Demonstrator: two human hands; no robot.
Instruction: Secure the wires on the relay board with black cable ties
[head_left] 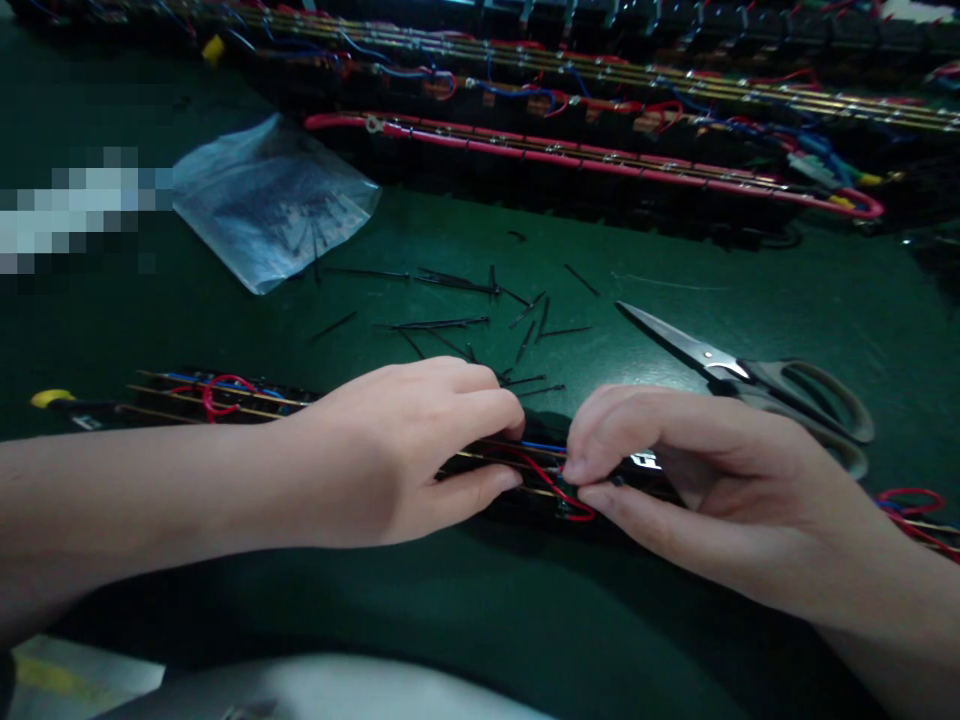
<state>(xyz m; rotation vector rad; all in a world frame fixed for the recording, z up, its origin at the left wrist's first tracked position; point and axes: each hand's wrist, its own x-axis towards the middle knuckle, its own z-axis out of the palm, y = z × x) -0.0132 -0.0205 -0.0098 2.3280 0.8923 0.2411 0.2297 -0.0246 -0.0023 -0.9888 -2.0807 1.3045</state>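
A long black strip assembly (pixel 225 397) with brass rails and red and blue wires lies across the green mat in front of me. My left hand (pixel 397 450) is closed around its middle, fingers over the top and thumb below. My right hand (pixel 690 470) pinches the strip just to the right, thumb and forefinger pressed together at a red wire loop (pixel 559 492). What sits between those fingertips is too small to make out.
Scissors (pixel 750 375) lie shut behind my right hand. Several loose black cable ties (pixel 457 322) are scattered on the mat, beside a clear plastic bag (pixel 270 200). More wired strip assemblies (pixel 600 160) line the far side. A yellow-tipped tool (pixel 51 398) lies at left.
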